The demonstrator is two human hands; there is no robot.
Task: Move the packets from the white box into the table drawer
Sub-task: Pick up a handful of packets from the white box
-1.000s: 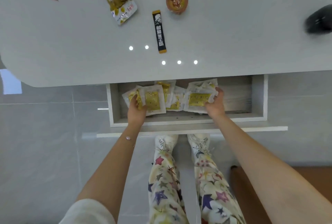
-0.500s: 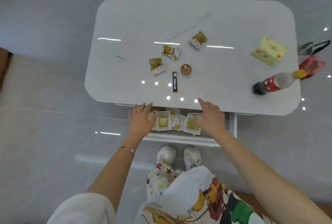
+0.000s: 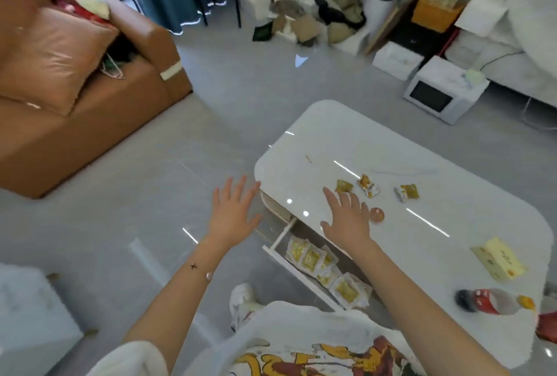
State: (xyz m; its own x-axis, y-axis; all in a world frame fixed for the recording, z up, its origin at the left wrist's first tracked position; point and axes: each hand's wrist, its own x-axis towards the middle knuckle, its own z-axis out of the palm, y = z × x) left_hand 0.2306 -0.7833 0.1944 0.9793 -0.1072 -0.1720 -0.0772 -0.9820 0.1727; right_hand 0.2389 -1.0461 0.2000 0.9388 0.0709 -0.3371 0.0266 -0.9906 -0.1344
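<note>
The table drawer (image 3: 289,262) stands pulled out from the white table (image 3: 391,146), and several yellow-and-white packets (image 3: 313,258) lie in a row inside it. My left hand (image 3: 233,210) hovers with spread fingers over the floor, left of the table corner, holding nothing. Above the table's near edge and the drawer, my right hand (image 3: 349,219) is also spread and empty. At the bottom left a white box (image 3: 33,315) shows part of its top; its inside is hidden.
On the table lie loose snack packets (image 3: 407,191), a small round brown cup (image 3: 376,214), a yellow carton (image 3: 498,259) and a lying cola bottle (image 3: 494,303). A brown sofa (image 3: 75,98) stands at the left. A microwave (image 3: 443,92) and boxes sit beyond the table.
Both hands have let go of the packets and lifted out of the drawer, fingers spread. My view has risen and swung left, taking in the room and the white box.
</note>
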